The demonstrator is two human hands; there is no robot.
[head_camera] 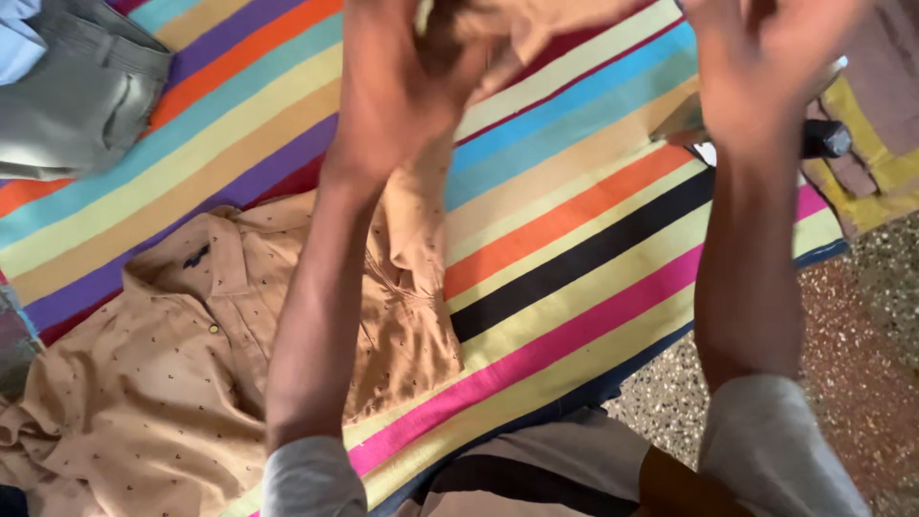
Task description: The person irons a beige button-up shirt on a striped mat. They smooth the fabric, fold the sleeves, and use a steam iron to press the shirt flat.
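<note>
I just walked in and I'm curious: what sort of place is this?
Probably a home or small laundry spot for ironing or folding clothes: a tan dotted button-up shirt lies on a bright striped cloth spread over speckled stone flooring, with folded grey trousers nearby.

A striped cloth [574, 211] in orange, blue, yellow, purple, black and pink bands covers most of the frame, running diagonally from lower left to upper right. In the lower right lies a speckled terrazzo floor [862, 383], reddish-brown and grey. Folded grey trousers [81, 91] rest at the upper left. A yellow and mauve fabric [881, 124] sits at the upper right edge. Soft daylight falls evenly.
</note>
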